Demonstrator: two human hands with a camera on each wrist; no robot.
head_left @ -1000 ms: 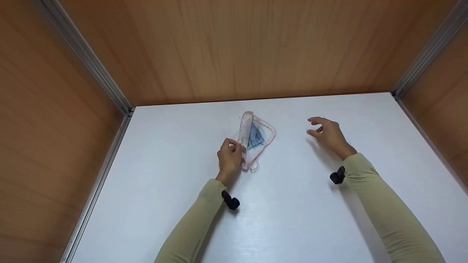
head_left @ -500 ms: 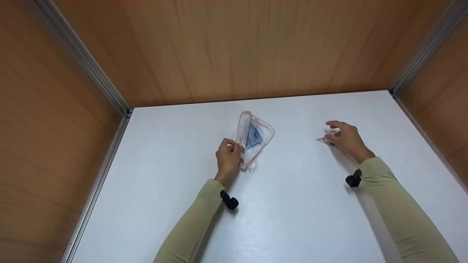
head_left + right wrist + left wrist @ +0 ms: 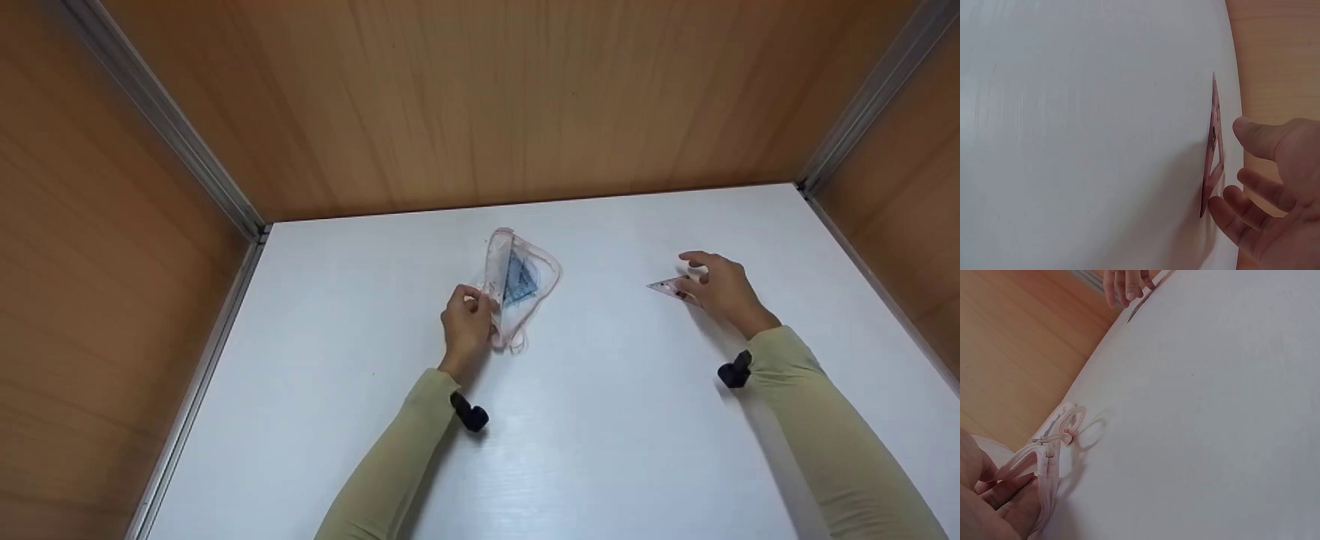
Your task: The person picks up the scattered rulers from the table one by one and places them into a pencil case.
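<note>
In the pouch [image 3: 525, 281]: blue triangle [image 3: 519, 280].

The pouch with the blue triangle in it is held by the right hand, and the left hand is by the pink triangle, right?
No, the hands are swapped. The head view shows the left hand holding the pouch and the right hand by the pink triangle.
</note>
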